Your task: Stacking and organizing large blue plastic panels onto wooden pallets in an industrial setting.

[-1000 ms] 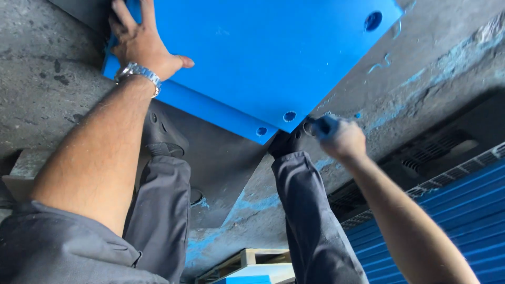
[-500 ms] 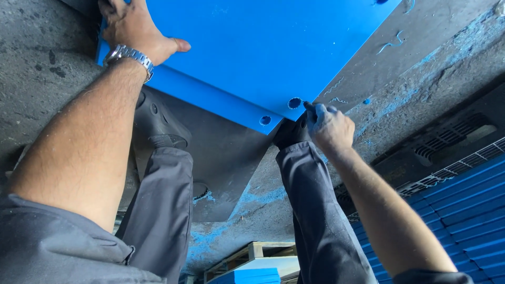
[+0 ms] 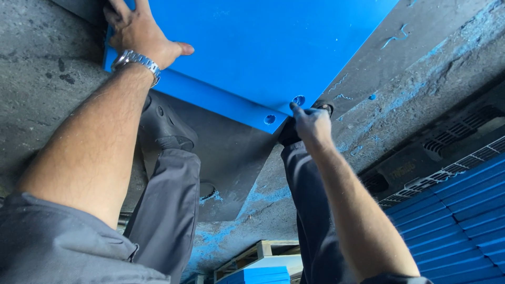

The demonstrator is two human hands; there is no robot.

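Your left hand (image 3: pixel 139 37) lies flat on the blue board (image 3: pixel 252 58) at the upper left, fingers cut off by the frame. Your right hand (image 3: pixel 310 123) is curled at the board's lower corner; its grasp is hidden, so you cannot tell.
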